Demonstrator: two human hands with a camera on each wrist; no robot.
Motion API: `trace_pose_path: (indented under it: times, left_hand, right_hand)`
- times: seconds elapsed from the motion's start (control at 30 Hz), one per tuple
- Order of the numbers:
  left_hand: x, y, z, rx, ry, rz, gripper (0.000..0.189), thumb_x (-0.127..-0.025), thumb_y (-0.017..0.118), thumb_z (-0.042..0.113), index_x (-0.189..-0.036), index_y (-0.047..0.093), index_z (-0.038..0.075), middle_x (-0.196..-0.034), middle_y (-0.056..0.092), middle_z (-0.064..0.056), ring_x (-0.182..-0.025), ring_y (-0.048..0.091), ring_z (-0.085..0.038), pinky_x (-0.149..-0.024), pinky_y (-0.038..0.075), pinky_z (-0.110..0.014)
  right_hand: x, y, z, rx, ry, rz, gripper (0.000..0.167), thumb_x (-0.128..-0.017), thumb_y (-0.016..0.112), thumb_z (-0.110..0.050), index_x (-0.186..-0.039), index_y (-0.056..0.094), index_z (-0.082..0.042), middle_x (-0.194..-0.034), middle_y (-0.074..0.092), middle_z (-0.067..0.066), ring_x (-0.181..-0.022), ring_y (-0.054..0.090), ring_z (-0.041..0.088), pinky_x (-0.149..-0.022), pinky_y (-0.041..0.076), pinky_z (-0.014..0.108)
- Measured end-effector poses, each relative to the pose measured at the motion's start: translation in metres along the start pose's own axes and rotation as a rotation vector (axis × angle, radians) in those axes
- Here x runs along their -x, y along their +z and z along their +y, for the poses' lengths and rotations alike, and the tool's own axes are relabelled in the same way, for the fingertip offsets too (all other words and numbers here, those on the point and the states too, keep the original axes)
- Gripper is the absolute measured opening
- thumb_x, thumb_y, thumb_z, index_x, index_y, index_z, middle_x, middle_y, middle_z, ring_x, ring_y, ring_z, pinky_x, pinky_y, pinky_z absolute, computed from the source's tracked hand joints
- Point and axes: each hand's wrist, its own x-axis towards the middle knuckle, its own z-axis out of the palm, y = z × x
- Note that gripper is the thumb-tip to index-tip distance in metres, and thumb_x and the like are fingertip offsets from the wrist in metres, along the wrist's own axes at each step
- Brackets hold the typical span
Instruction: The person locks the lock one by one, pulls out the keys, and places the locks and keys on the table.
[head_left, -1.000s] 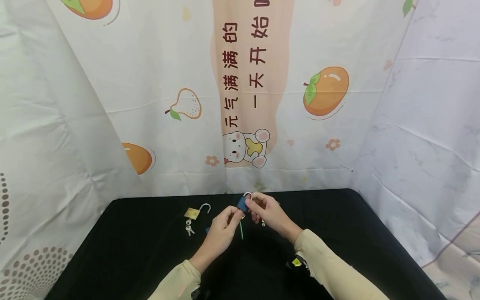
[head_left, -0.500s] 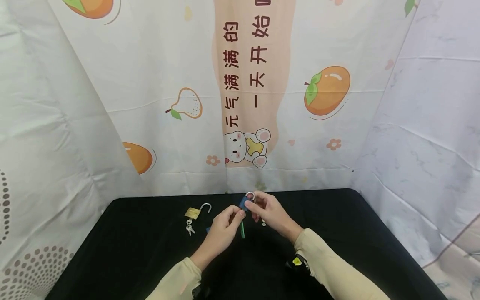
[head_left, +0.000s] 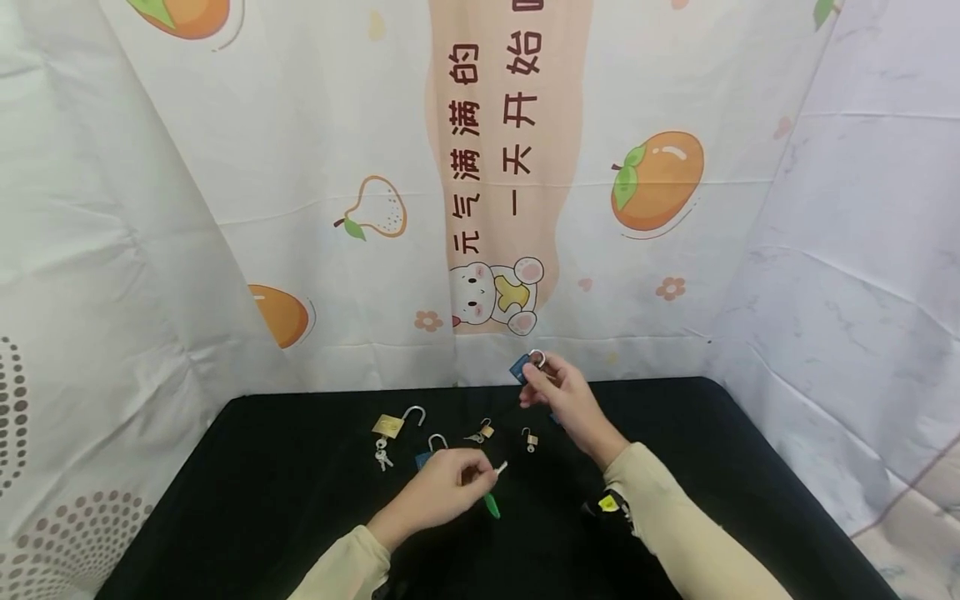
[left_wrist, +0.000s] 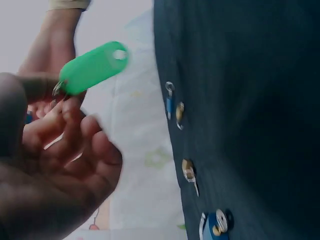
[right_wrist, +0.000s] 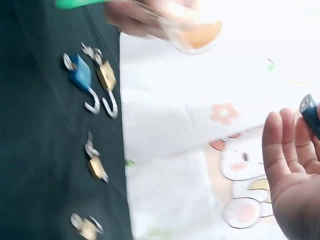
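Observation:
My right hand (head_left: 573,404) holds a blue padlock (head_left: 519,369) with its shackle swung open, raised above the table's far edge. Part of that padlock shows at the edge of the right wrist view, by the fingertips. Lower and to the left, my left hand (head_left: 450,487) pinches a key (head_left: 502,468) that carries a green tag (head_left: 492,505). In the left wrist view the tag hangs from a small ring at the thumb and finger; the key itself is mostly hidden there. The padlock and key are apart.
On the black-covered table (head_left: 300,500) lie a large brass padlock (head_left: 387,426) with keys, a blue padlock (head_left: 423,459) partly behind my left hand, and small brass padlocks (head_left: 487,431), all open. A small blue padlock (left_wrist: 170,105) lies farther right. Printed curtains (head_left: 360,292) hang behind.
My hands have separated. The right hand has risen to the right with the blue padlock; the left has dropped with the green-tagged key, uncovering small padlocks on the table.

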Motion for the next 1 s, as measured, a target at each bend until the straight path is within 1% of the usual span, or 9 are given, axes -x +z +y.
trace_pose_path:
  times: [0.07,0.2,0.27,0.47,0.6,0.7,0.77,0.83,1.0]
  left_hand:
    - [0.004,-0.001,-0.003,-0.04,-0.001,-0.077,0.017,-0.098,0.064,0.019,-0.085,0.073,0.012,-0.073,0.057,0.014,-0.063,0.051,0.0,-0.059,0.045,-0.021]
    - [0.007,-0.006,-0.008,-0.105,-0.008,-0.172,0.014,-0.095,0.067,0.015,-0.084,0.076,0.013,-0.075,0.059,0.016,-0.066,0.052,0.001,-0.062,0.047,-0.021]
    - [0.007,-0.007,-0.009,-0.106,-0.015,-0.21,0.012,-0.094,0.069,0.013,-0.086,0.077,0.013,-0.075,0.061,0.017,-0.065,0.053,0.002,-0.063,0.047,-0.02]
    - [0.006,-0.004,-0.006,-0.049,-0.028,-0.312,0.011,-0.096,0.07,0.011,-0.089,0.078,0.01,-0.074,0.067,0.014,-0.061,0.057,0.003,-0.059,0.049,-0.019]
    - [0.006,0.0,-0.005,-0.051,-0.065,-0.379,0.011,-0.098,0.068,0.015,-0.09,0.076,0.012,-0.072,0.067,0.014,-0.061,0.058,0.002,-0.057,0.049,-0.019]
    - [0.007,0.004,-0.006,-0.073,-0.094,-0.4,0.012,-0.098,0.066,0.016,-0.089,0.074,0.016,-0.068,0.066,0.014,-0.059,0.06,0.002,-0.056,0.048,-0.019]
    - [0.007,0.007,-0.006,-0.098,-0.102,-0.396,0.013,-0.098,0.066,0.015,-0.087,0.073,0.016,-0.064,0.065,0.013,-0.056,0.059,0.001,-0.054,0.047,-0.019]
    - [0.006,0.009,-0.007,-0.134,-0.104,-0.383,0.013,-0.098,0.067,0.015,-0.086,0.073,0.016,-0.062,0.063,0.013,-0.053,0.057,0.001,-0.052,0.046,-0.019]
    - [0.004,0.014,-0.012,-0.212,-0.111,-0.332,0.014,-0.096,0.07,0.016,-0.082,0.072,0.018,-0.064,0.057,0.014,-0.053,0.05,0.001,-0.052,0.043,-0.019]
  right_hand:
    - [-0.001,-0.006,-0.006,0.044,-0.009,0.0,0.029,-0.106,0.056,-0.023,-0.121,0.054,0.002,-0.093,0.064,0.018,-0.084,0.067,0.035,-0.077,0.059,0.039]
    - [-0.001,-0.011,-0.01,0.104,0.024,-0.04,0.033,-0.105,0.059,-0.027,-0.125,0.055,-0.001,-0.097,0.063,0.026,-0.087,0.068,0.037,-0.082,0.058,0.045]
    - [0.0,-0.012,-0.008,0.119,0.044,-0.048,0.034,-0.105,0.059,-0.027,-0.125,0.056,0.0,-0.098,0.063,0.025,-0.086,0.068,0.034,-0.083,0.057,0.047]
    - [0.005,-0.014,0.002,0.139,0.095,-0.084,0.032,-0.105,0.059,-0.026,-0.122,0.057,0.001,-0.099,0.062,0.016,-0.083,0.066,0.03,-0.08,0.058,0.046]
    - [0.006,-0.013,0.008,0.132,0.13,-0.118,0.033,-0.105,0.058,-0.026,-0.123,0.056,0.002,-0.101,0.062,0.014,-0.083,0.066,0.027,-0.079,0.058,0.043]
    - [0.007,-0.012,0.01,0.121,0.146,-0.137,0.034,-0.105,0.059,-0.026,-0.124,0.055,0.002,-0.1,0.061,0.014,-0.082,0.066,0.026,-0.079,0.058,0.044]
    - [0.008,-0.012,0.011,0.115,0.148,-0.147,0.034,-0.105,0.058,-0.026,-0.124,0.055,0.002,-0.099,0.061,0.014,-0.081,0.065,0.027,-0.079,0.058,0.046]
    - [0.009,-0.012,0.011,0.115,0.148,-0.154,0.033,-0.106,0.057,-0.026,-0.123,0.055,0.003,-0.098,0.06,0.014,-0.08,0.065,0.027,-0.078,0.058,0.048]
    - [0.01,-0.013,0.015,0.126,0.158,-0.172,0.033,-0.106,0.057,-0.026,-0.122,0.054,0.003,-0.094,0.061,0.013,-0.079,0.064,0.026,-0.078,0.059,0.046]
